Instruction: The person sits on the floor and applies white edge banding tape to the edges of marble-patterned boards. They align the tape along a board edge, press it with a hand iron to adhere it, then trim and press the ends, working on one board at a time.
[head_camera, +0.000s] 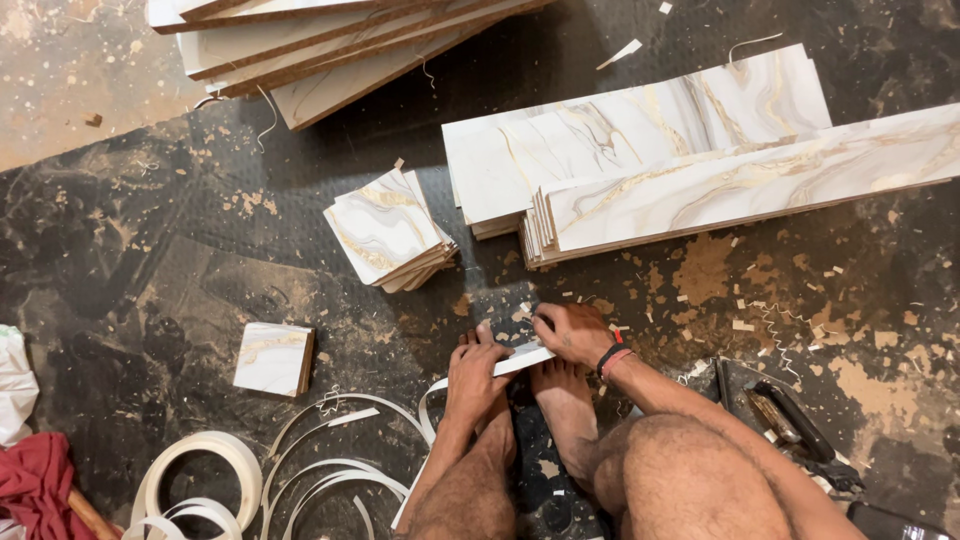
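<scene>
My right hand (573, 333) has its fingers curled together, pinching the far end of a thin white strip (524, 359) that lies across the floor just in front of my bare feet. My left hand (477, 378) presses flat on the same strip, fingers together and pointing forward, just beside the right hand. A black and red band sits on my right wrist. The strip trails back to my left and curls toward loose white coils (330, 470) and a roll of white tape (200, 472) on the dark, dusty floor. Ahead of my hands sits a small stack of marbled square panels (385, 232), with one single square (272, 358) apart to the left. Long marbled boards (700, 170) lie stacked ahead on the right, and more boards (320, 40) at the top left.
</scene>
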